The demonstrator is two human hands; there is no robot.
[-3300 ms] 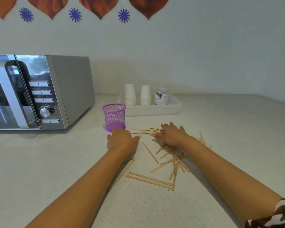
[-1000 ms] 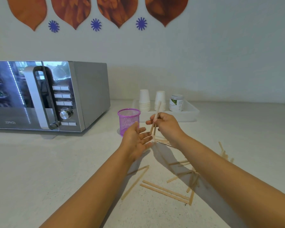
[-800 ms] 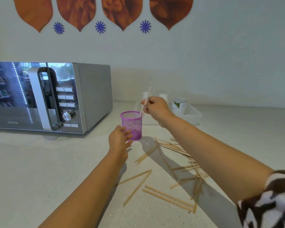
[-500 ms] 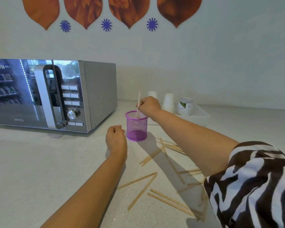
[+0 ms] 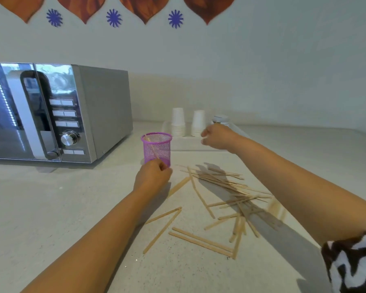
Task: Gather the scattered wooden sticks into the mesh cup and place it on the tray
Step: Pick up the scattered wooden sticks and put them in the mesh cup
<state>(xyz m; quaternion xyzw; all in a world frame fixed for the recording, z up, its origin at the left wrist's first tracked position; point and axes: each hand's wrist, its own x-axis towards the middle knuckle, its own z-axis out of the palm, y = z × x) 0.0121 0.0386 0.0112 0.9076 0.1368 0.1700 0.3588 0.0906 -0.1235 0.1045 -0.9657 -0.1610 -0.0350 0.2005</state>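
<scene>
The purple mesh cup (image 5: 156, 148) stands upright on the counter with one wooden stick (image 5: 150, 144) leaning inside it. My left hand (image 5: 153, 176) is curled shut right in front of the cup's base; I cannot tell whether it touches the cup. My right hand (image 5: 218, 137) hovers blurred to the right of the cup, in front of the white tray (image 5: 179, 143), fingers loosely apart and holding nothing. Several wooden sticks (image 5: 222, 185) lie scattered on the counter right of my left hand, and more sticks (image 5: 199, 242) lie nearer me.
A silver microwave (image 5: 57, 113) stands at the left. In the tray are two stacks of white paper cups (image 5: 178, 121) and a small jar (image 5: 220, 119), partly hidden by my right hand. The wall runs close behind the tray.
My right hand has let the stick go into the cup and pulled away to the right. My left hand has moved up to the cup's base.
</scene>
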